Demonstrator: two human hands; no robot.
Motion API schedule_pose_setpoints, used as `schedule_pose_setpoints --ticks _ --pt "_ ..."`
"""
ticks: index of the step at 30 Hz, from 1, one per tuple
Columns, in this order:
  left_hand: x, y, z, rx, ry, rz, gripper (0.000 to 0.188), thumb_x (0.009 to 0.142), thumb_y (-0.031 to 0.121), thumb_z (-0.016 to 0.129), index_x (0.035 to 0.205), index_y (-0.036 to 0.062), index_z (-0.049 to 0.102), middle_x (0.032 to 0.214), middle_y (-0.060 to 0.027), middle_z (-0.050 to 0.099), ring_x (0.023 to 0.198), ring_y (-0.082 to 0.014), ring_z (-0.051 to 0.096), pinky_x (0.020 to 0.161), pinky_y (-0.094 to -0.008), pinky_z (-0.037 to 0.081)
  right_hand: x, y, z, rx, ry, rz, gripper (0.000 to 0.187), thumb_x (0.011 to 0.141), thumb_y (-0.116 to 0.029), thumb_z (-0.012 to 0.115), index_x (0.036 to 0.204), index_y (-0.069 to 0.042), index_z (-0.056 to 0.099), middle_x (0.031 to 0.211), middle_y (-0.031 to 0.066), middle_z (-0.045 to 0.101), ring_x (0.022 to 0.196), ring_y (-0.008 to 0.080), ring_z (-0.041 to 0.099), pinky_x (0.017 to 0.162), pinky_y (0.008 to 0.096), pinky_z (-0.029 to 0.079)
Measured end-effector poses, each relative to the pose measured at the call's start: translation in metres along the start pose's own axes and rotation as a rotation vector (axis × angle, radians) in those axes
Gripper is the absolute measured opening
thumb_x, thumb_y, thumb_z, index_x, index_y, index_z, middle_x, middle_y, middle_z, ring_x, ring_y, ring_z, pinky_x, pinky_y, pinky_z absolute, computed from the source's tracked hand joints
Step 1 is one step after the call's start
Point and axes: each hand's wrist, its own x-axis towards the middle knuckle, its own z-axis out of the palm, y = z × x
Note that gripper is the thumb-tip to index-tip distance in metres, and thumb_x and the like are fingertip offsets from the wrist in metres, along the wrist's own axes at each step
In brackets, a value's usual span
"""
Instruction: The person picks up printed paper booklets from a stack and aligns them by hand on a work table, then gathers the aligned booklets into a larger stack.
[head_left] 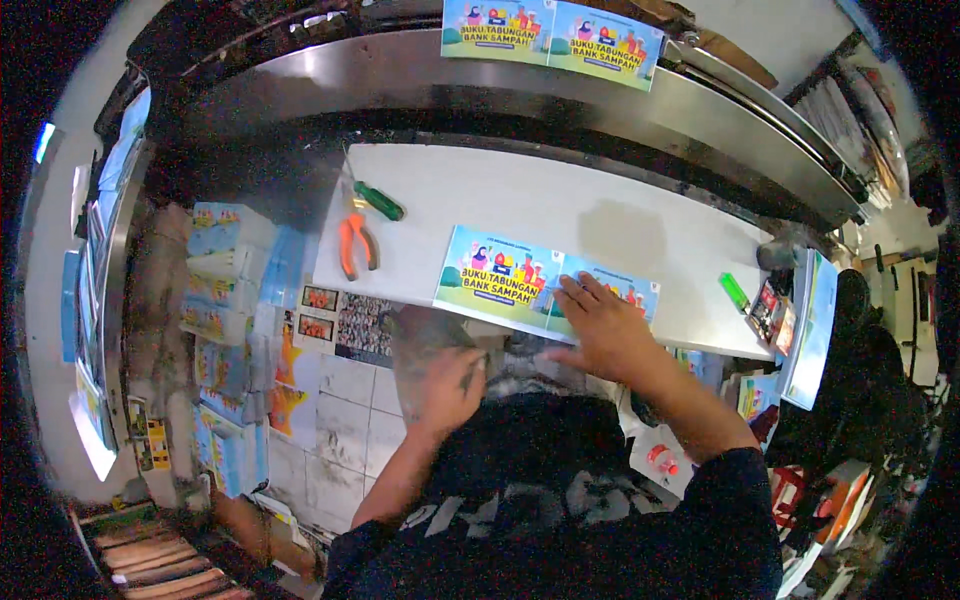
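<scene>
A colourful printed sheet (495, 285) lies at the near edge of the white worktop (480, 185), with the same cartoon cover on both halves. My right hand (605, 330) rests flat on its right half, fingers spread and thumb apart. Below the worktop's near edge, close to my body, is my left hand (452, 390); it is blurred and its fingers are partly hidden, so I cannot make out whether it holds anything. Orange-handled pliers (357, 245) and a green-handled screwdriver (378, 200) lie at the worktop's left end.
Another such printed sheet (550, 38) sits on the metal ledge (380, 85) behind. A green lighter (734, 291) and a cigarette pack (768, 308) lie at the right end. Stacks of printed sheets (225, 290) stand at left; more sheets (812, 330) stand at right.
</scene>
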Motion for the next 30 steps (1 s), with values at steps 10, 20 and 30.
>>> schedule_pose_setpoints --ticks 10,20,30 --pt "0.025 0.021 0.026 0.071 -0.013 0.454 0.027 0.081 0.016 0.065 0.107 0.0121 0.067 0.117 -0.0098 0.060 0.105 -0.0277 0.058 0.088 -0.0449 0.045 0.017 0.022 -0.022 0.163 -0.174 -0.058 0.053 0.085 -0.035 0.064 0.125 -0.002 0.053 0.124 0.0201 0.058 0.113 0.0353 0.058 0.090 0.0432 0.051" --pt "0.054 0.037 0.031 0.350 -0.228 0.323 0.052 0.084 0.025 0.064 0.133 0.0177 0.052 0.141 -0.0064 0.046 0.129 -0.0209 0.044 0.102 -0.0503 0.030 0.138 0.144 -0.050 0.079 -0.238 -0.061 0.038 0.083 -0.030 0.064 0.112 -0.005 0.059 0.096 0.0229 0.065 0.093 0.0436 0.060 0.082 0.0515 0.047" --pt "0.048 0.025 0.033 0.366 -0.168 0.347 0.054 0.082 0.024 0.064 0.134 0.0201 0.052 0.142 -0.0044 0.046 0.129 -0.0191 0.044 0.101 -0.0470 0.030 0.152 0.145 -0.056 0.168 -0.394 0.040 0.048 0.085 -0.032 0.063 0.124 -0.006 0.057 0.116 0.0193 0.061 0.114 0.0374 0.053 0.099 0.0442 0.041"
